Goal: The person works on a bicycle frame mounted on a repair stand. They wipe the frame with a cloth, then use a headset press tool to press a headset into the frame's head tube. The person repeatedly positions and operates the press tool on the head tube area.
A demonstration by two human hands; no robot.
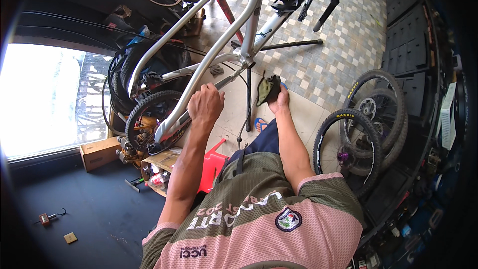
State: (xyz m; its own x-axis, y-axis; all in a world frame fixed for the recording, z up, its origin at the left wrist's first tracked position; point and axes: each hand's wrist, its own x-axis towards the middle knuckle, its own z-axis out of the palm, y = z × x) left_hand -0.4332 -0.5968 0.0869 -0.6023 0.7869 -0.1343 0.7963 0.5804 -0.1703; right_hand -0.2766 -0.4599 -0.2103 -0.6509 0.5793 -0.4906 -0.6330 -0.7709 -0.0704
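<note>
A silver bicycle frame [200, 69] without wheels is held up in front of me, on what looks like a repair stand with dark legs [294, 44]. My left hand [205, 103] is closed in a fist on the frame's lower rear tube, just behind the bottom bracket [247, 63]. Its fingertips are turned away from view. To the right of that tube, my right hand [280, 101] grips a crumpled green and black cloth [268, 89], apart from the frame. A black bottle cage [287, 1] sits on the frame's down tube.
Several loose wheels with black tyres [318, 142] lean at the right beside dark cabinets [406, 45]. A red stool [211, 165] stands close to my legs. Cardboard boxes [99, 153] and a bicycle tyre [130, 119] are at the left, near a dark blue surface [99, 209].
</note>
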